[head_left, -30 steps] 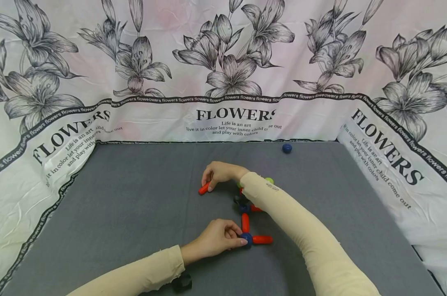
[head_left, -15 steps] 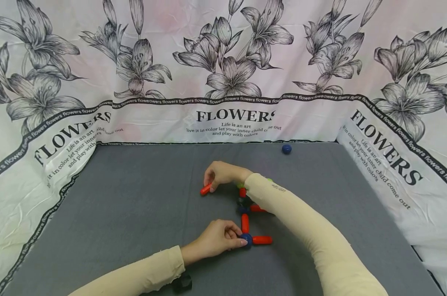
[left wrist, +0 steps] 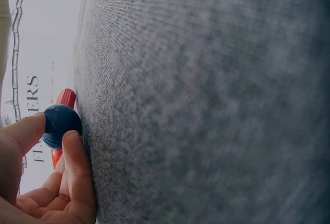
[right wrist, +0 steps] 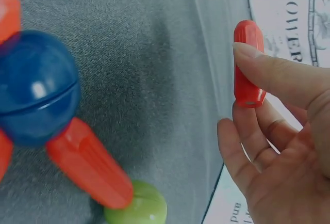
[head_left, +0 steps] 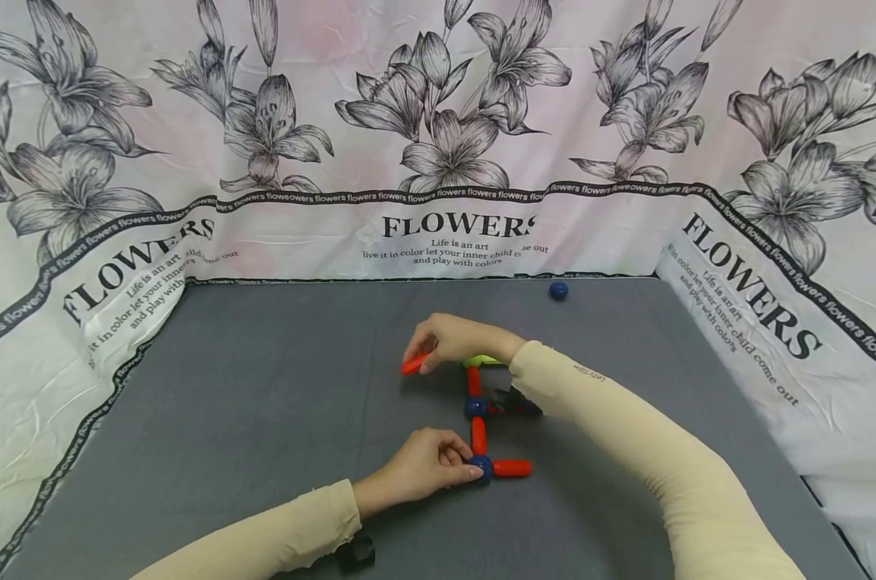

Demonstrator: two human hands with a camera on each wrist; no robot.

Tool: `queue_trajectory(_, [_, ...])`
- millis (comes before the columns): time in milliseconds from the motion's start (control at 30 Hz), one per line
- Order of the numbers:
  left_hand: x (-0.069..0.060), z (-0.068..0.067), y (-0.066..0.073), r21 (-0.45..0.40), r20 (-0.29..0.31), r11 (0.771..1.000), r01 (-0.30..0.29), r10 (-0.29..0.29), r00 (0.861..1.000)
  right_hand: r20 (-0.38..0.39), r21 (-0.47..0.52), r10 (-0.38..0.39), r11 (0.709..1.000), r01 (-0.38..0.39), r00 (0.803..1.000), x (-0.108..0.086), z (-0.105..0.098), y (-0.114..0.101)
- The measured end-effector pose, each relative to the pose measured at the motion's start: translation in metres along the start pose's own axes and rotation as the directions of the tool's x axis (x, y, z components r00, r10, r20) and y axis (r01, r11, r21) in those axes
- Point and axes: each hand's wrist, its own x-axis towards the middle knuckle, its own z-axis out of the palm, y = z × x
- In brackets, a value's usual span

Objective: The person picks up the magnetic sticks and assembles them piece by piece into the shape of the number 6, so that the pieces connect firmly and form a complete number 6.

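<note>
My left hand (head_left: 425, 467) pinches a blue ball (head_left: 482, 468) between thumb and fingertips at the near end of a joined structure. From that ball, one red rod (head_left: 513, 468) points right and another red rod (head_left: 478, 436) runs away to a second blue ball (head_left: 475, 407). Beyond it a further red rod (head_left: 473, 382) leads to a green ball (right wrist: 138, 206). My right hand (head_left: 452, 338) holds a loose red rod (right wrist: 248, 64) by thumb and fingers, above the table and left of the structure's far end. The right wrist and sleeve hide part of the structure.
A separate blue ball (head_left: 558, 291) lies at the table's back edge. The grey table (head_left: 278, 403) is bordered by a flower-printed cloth (head_left: 293, 234) at the back and sides. A black strap piece (head_left: 356, 554) shows beside the left sleeve.
My right hand has moved a little to the right with the red rod, uncovering more of the structure. My left hand stays on the near blue ball.
</note>
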Motion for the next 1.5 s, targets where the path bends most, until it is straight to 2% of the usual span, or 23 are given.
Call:
queue_trajectory(333, [0.001, 0.001, 0.001, -0.009, 0.003, 1.0, 0.027, -0.027, 1.0, -0.118, 0.014, 0.025, 1.0, -0.024, 0.993, -0.051, -0.014, 0.006])
queue_trajectory(533, [0.001, 0.001, -0.001, -0.006, 0.004, 1.0, 0.014, -0.014, 1.0, -0.196, 0.037, 0.118, 0.993, -0.113, 0.974, -0.088, -0.015, 0.015])
queue_trajectory(800, [0.001, 0.001, -0.001, -0.011, 0.008, 0.999, 0.031, -0.031, 0.999, -0.245, 0.078, 0.221, 0.975, -0.208, 0.944, -0.129, -0.007, 0.031])
queue_trajectory(1167, [0.002, 0.001, -0.002, -0.012, 0.008, 0.999, 0.053, -0.053, 0.999, -0.303, 0.153, 0.313, 0.948, -0.279, 0.9, -0.165, 0.007, 0.04])
queue_trajectory(1500, [0.002, 0.0, -0.001, -0.016, 0.013, 0.998, 0.061, -0.061, 0.998, -0.299, 0.244, 0.394, 0.912, -0.33, 0.869, -0.182, 0.021, 0.038])
